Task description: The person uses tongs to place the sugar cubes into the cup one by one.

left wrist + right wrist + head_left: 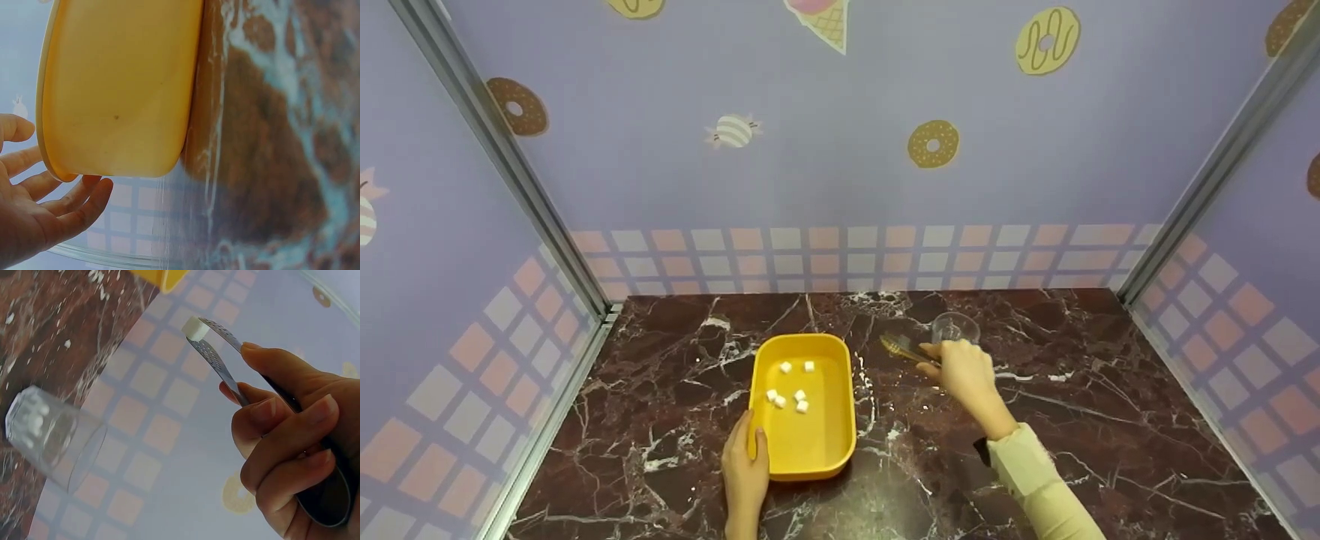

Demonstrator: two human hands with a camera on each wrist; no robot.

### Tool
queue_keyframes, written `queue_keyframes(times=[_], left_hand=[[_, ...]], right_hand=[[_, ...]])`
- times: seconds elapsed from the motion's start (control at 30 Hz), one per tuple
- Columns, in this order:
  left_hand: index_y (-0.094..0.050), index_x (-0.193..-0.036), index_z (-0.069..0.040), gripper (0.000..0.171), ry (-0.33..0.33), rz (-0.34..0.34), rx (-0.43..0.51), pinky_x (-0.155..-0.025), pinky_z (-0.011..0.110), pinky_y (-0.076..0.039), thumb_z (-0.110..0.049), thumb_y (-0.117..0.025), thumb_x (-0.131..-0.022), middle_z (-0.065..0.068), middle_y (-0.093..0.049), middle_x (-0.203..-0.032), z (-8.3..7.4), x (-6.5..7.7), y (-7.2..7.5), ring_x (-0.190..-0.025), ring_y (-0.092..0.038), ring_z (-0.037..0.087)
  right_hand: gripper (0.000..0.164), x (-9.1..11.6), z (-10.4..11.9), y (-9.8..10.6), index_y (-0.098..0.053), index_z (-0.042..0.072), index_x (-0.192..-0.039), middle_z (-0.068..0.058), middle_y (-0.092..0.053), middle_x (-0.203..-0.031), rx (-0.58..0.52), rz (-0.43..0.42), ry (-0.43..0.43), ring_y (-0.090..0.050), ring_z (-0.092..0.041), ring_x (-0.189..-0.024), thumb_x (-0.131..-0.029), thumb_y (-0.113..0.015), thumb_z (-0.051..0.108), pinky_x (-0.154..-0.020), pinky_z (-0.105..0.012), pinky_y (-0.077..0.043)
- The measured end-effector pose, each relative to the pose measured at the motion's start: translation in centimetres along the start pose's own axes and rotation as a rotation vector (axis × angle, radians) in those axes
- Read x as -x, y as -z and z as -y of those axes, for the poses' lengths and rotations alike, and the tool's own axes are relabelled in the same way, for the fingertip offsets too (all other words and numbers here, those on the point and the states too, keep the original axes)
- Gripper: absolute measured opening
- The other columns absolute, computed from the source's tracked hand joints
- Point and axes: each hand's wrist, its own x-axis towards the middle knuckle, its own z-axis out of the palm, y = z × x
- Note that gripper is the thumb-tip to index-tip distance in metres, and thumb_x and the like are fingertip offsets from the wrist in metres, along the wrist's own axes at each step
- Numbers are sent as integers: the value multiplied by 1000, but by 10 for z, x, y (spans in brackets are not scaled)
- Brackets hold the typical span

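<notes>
A yellow rectangular tub (844,442) with several small white cubes (800,395) in it stands on the dark marbled table. My left hand (746,465) holds its near left rim, thumb over the edge and fingers along the outer wall. In the left wrist view the fingertips (101,191) lie right at the tub's end. Metal tongs (225,337) with perforated tips are gripped in my right hand (966,375). Between those tips is a white cube (194,328). Just beyond this hand stands a clear glass (84,433), pale shapes showing near its bottom.
The marbled tabletop (660,405) has pale veins and light specks. A lilac wall (825,187) with printed sweets and pink and white squares closes off the back. Side panels with metal posts (510,172) border the table left and right.
</notes>
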Motion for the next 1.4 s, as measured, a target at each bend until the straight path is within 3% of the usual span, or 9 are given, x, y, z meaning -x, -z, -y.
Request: queue_keyframes(times=[0.37,0.63,0.87,1.27,1.4], left_hand=[[-57,-113,7,31,-9,-4,16,-96,48,-40,0,-56,-83,26,-56,-116,0,0,0,-108,-52,40],[-57,-113,6,31,4,0,19,-95,50,-40,-1,-56,-83,26,-56,-117,1,0,0,-108,-52,41],[-57,-112,7,31,-5,-5,25,-95,51,-40,1,-56,-82,27,-56,-116,2,0,-1,-107,-52,42],[-56,-115,5,32,29,17,12,-95,51,-39,-1,-55,-83,25,-55,-118,1,0,0,-109,-51,41],[-56,-114,6,32,26,12,6,-95,52,-39,0,-55,-83,26,-55,-117,1,0,0,-108,-51,42]], right_hand=[[30,-14,-43,5,-70,23,-100,-19,-67,-81,-16,29,-95,-61,-40,-67,-73,-69,35,-49,-47,-46],[32,-19,-67,0,-68,20,-104,-23,-66,-93,-22,1,-146,-61,-45,-74,-75,-68,34,-52,-50,-46],[32,-21,-78,-5,-70,13,-98,-27,-65,-89,-15,-21,-168,-60,-47,-72,-74,-69,34,-52,-53,-46],[34,-19,-86,-8,-68,14,-104,-25,-64,-100,-30,-5,-198,-59,-48,-81,-75,-69,31,-59,-55,-48],[34,-18,-86,-7,-68,15,-104,-25,-64,-97,-32,8,-197,-60,-48,-79,-75,-69,32,-55,-53,-48]])
